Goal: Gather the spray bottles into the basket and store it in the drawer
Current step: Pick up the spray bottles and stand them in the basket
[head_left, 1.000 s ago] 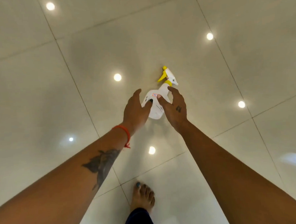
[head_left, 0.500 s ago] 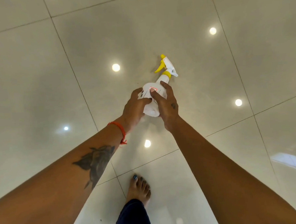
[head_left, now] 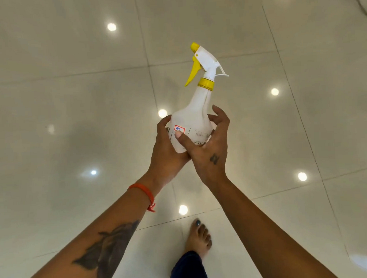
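Both hands, left hand (head_left: 168, 152) and right hand (head_left: 210, 150), curl around the spray bottle (head_left: 195, 119) above the tiled floor (head_left: 70, 102); loosening could drop it.

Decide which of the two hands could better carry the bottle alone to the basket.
Probably the left hand: it cups the base of the white plastic spray bottle with the yellow trigger, while the right hand grips its side.

White spray bottle (head_left: 195, 117), yellow trigger and collar, held off the floor (head_left: 69, 91) in both hands, nozzle end away from the camera. Left hand (head_left: 168, 154) cups the base from below and the left; right hand (head_left: 210, 150) wraps the right side, thumb across the front under a small red-bordered label (head_left: 179, 128). Orange band (head_left: 144, 194) on left wrist. Glossy pale tiles below, one bare foot (head_left: 199, 237) near the bottom edge.
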